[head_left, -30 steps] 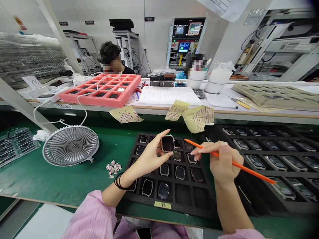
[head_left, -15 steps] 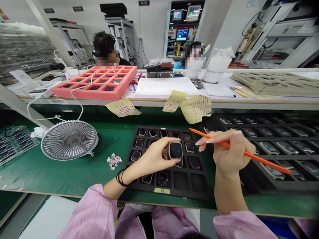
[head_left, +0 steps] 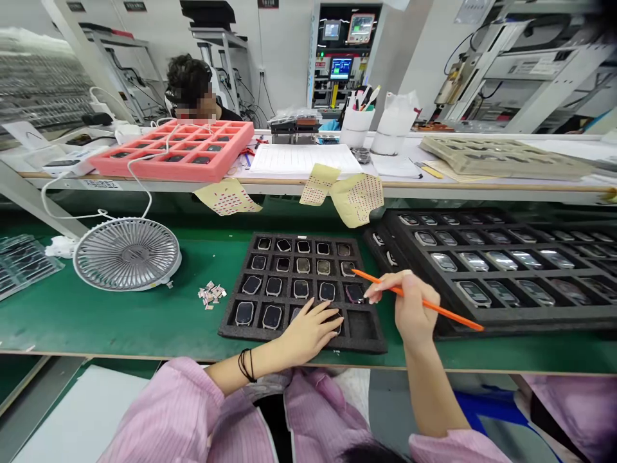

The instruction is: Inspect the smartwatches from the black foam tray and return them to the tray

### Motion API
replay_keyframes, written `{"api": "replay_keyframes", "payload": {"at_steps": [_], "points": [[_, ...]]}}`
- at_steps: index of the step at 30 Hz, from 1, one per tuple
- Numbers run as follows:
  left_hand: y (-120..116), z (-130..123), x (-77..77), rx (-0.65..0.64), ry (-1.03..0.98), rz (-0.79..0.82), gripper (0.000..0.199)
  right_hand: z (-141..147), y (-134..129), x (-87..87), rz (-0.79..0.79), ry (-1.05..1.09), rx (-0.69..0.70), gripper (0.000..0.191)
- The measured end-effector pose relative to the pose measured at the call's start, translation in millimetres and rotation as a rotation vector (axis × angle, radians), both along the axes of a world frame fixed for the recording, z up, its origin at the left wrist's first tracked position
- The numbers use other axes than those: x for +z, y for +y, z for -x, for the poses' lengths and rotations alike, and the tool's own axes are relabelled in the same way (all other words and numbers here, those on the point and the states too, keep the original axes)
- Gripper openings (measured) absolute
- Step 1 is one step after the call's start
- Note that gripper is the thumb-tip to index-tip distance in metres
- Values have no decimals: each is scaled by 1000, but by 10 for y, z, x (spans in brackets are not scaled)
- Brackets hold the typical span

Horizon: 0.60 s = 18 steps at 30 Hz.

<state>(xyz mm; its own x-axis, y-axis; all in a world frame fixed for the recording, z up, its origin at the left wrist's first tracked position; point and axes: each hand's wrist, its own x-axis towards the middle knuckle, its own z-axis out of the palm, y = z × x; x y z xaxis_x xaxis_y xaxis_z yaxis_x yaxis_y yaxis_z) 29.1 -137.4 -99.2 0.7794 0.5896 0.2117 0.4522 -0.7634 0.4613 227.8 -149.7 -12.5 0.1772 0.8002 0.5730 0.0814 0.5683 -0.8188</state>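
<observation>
My left hand lies over the front row of a black foam tray, fingers spread, partly covering the watch cases there. Whether its fingertips touch a case is hidden. Square dark-faced watch cases, such as one at the front left, fill most compartments; the front right one is empty. My right hand holds an orange stick in a pinch, its tip over a watch case at the tray's right side.
A round grey fan stands left, with small pale pieces beside the tray. More black trays of watch cases lie right. A shelf behind bears a pink tray; a person sits beyond.
My left hand has moved down to the tray's front row, and the watch case is no longer raised between its fingers. My right hand and the stick have shifted left, as the view shifted too.
</observation>
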Motion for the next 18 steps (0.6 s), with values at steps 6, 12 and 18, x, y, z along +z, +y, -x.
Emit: {"api": "replay_keyframes", "payload": {"at_steps": [6,12,18], "points": [[-95,291,314,189,-317,-131,46,325,-152,-396,301,-138,248,51],[-203,596,398,96,-221,-113,25,758,-129,-543,380,-129,502,49],[-49,1490,313,655,-123,-153,27,1089,-88,-698,271,-583,363,22]]}}
